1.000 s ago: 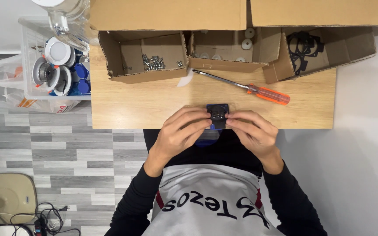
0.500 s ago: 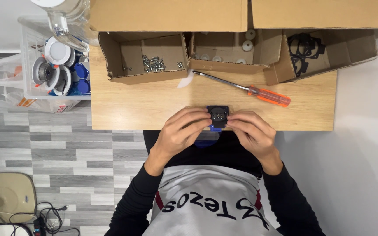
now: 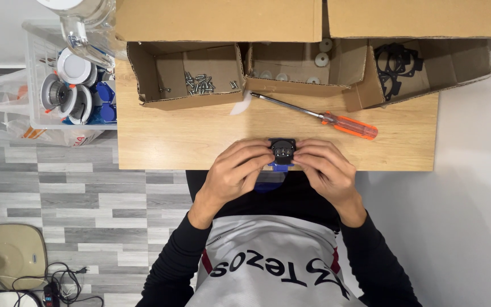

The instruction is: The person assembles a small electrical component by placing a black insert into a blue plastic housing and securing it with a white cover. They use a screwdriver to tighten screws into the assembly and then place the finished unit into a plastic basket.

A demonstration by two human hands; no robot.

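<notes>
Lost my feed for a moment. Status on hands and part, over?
Left hand and right hand both grip small black-and-blue part at table edge. Screwdriver lies beyond, untouched. Nothing in the way.

We see a small black square part (image 3: 282, 149) with a blue piece beneath, held level above the table's near edge.

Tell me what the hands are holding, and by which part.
Both hands, left and right, hold a small black-and-blue part by its left and right sides, over the wooden table's near edge.
</notes>
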